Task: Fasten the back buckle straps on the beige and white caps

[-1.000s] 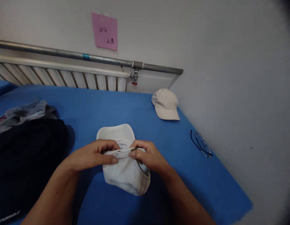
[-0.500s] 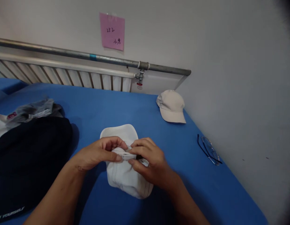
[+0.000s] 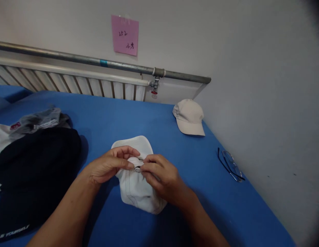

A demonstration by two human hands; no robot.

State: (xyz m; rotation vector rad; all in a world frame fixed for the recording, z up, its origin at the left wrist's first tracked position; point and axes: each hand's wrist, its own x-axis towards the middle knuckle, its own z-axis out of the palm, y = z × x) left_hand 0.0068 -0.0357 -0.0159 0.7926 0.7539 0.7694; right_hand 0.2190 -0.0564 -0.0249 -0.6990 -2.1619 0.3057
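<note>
A white cap (image 3: 140, 193) lies on the blue surface in front of me, its brim pointing away. My left hand (image 3: 114, 163) pinches the cap's back strap and edge from the left, thumb on top. From the right, my right hand (image 3: 160, 175) grips the strap's other side, its fingers closed close to the left fingertips. Between the fingertips a small curled part of the strap (image 3: 137, 168) shows. The right fingers hide the rest of the strap.
A beige cap (image 3: 189, 116) sits at the back right. Eyeglasses (image 3: 231, 166) lie near the right edge of the blue surface (image 3: 110, 120). Dark caps (image 3: 38, 164) and a plastic-wrapped item (image 3: 43, 118) are at left. Behind run a radiator (image 3: 82, 84) and metal pipe (image 3: 71, 57).
My right hand has moved slightly left, closer to my left fingertips. The strap, flat between my hands before, is now curled, and the dark opening beside it is covered.
</note>
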